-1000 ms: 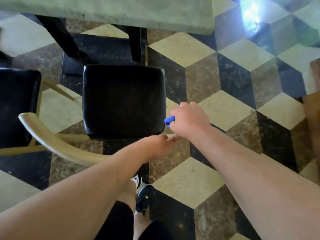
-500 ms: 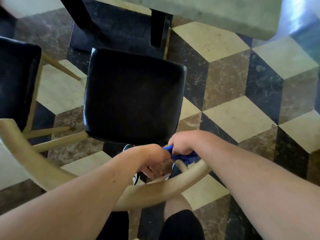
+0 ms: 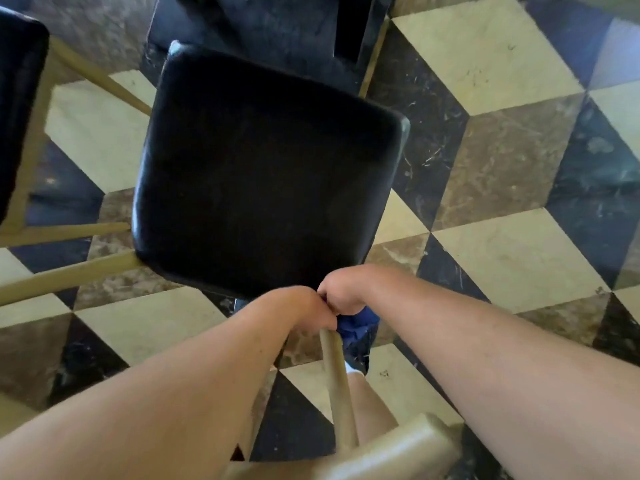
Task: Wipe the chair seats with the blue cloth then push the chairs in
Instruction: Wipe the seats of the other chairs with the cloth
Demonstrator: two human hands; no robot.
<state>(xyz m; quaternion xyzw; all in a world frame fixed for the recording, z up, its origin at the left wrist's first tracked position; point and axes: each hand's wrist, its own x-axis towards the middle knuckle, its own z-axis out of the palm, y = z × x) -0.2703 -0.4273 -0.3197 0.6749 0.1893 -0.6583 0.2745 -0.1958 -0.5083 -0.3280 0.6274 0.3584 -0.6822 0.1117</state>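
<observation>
Two hands meet at the near edge of the black seat (image 3: 263, 174). The right hand (image 3: 343, 292) is a fist, fingers curled tight on the blue cloth (image 3: 358, 329). The cloth is bunched and hangs out of the fist toward the near side, just off the seat's near right corner; crumpled so, it shows no clear long axis. The left hand (image 3: 298, 311) touches the right and curls its fingers round the top of a pale wooden spindle (image 3: 337, 386), which runs nearward to the backrest (image 3: 398, 448). The seat's front edge faces far and slightly right, toward the dark table base (image 3: 277, 19). A second seat (image 3: 17, 98) stands far left on the patterned floor (image 3: 502, 254)
</observation>
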